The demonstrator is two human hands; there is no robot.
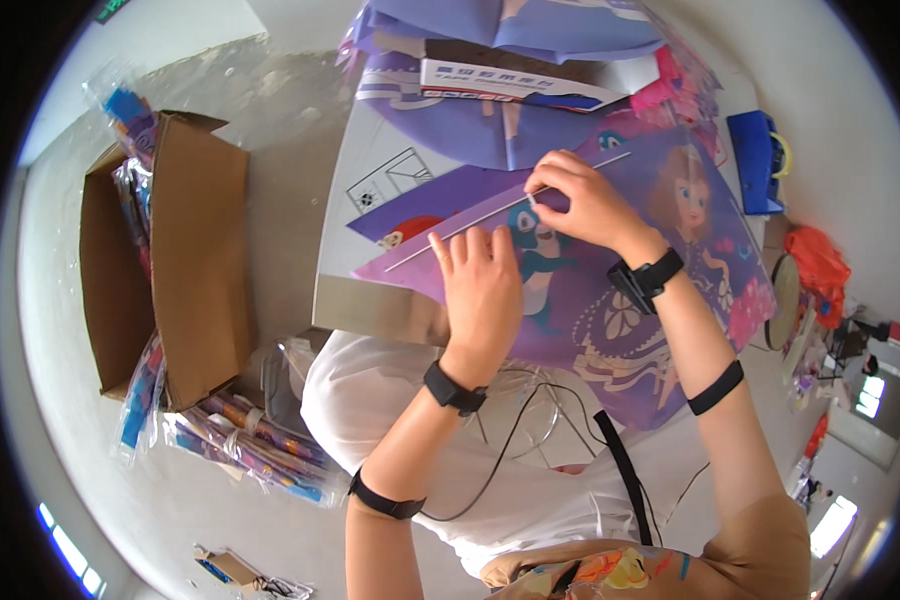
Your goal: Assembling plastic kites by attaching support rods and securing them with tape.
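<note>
A purple sheet (610, 300) printed with cartoon figures lies across the white table and hangs over its front edge. Along its upper left edge runs a thin white rod (490, 213), slanting up to the right. My left hand (482, 290) rests on the sheet with fingers stretched out, their tips at the rod's lower part. At the rod's middle, my right hand (585, 205) is closed in a pinch on a small white piece (531, 200), whose kind is too small to make out. Under the sheet's edge, another purple printed piece (410, 208) shows.
Across the back of the table (335, 285), a white carton (530, 84) sits among more printed sheets (560, 28). A blue tape dispenser (753, 162) stands at the right. Left on the floor is a brown cardboard box (200, 260), with plastic-wrapped bundles (260, 445) beside it.
</note>
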